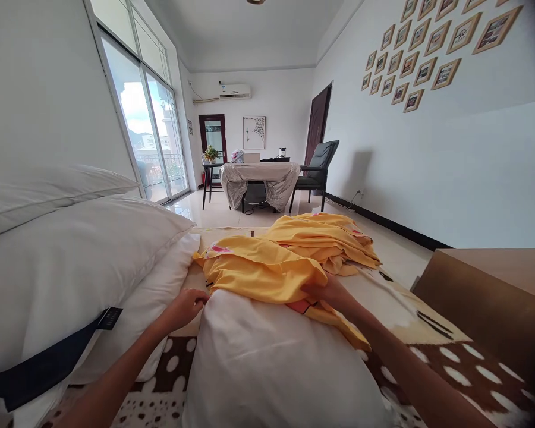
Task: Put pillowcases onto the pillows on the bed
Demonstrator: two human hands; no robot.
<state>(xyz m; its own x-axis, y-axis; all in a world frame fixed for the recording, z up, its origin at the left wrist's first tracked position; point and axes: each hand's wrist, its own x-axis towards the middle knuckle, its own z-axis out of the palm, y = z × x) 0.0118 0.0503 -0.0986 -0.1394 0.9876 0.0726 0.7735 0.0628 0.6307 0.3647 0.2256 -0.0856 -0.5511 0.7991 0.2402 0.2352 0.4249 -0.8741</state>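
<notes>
A white pillow [271, 362] lies in front of me, its far end covered by a yellow pillowcase [263, 273] with pink patches. My left hand [191, 306] is closed at the pillow's far left corner, beside the edge of the yellow cloth, fingertips pinched there. At the right, my right hand [324, 291] grips the pillowcase over the pillow's far right side; its fingers are partly hidden by the fabric. Past it, another bunched piece of yellow cloth [325, 235] rests on the patterned blanket [399, 294].
Several white pillows [84, 255] are piled at the left, one with a dark blue band [49, 365]. A brown cardboard box [485, 297] stands at the right. Farther off are a covered table [261, 172], a black chair [316, 169] and a glass sliding door [142, 119].
</notes>
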